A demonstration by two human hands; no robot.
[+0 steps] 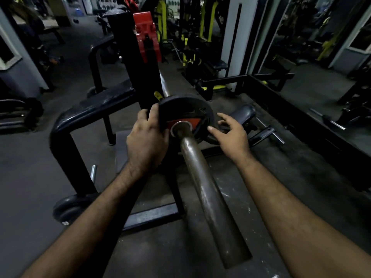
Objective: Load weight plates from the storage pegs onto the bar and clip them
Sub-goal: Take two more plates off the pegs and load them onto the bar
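Observation:
A small black weight plate (185,109) with an orange label sits on the steel bar sleeve (208,193), which runs from the lower middle toward the rack. My left hand (147,141) grips the plate's left rim, thumb over its top edge. My right hand (230,135) hovers at the plate's right rim with fingers spread, fingertips near or just touching it. The bar (165,87) continues behind the plate toward a red hook (147,35) on the black upright. No clip is visible.
A black tubular rack frame (80,115) stands left, with a chrome storage peg (93,173) and a black plate (69,207) low on its side. More pegs (269,135) and a padded roller (243,114) lie right. Yellow machines fill the background.

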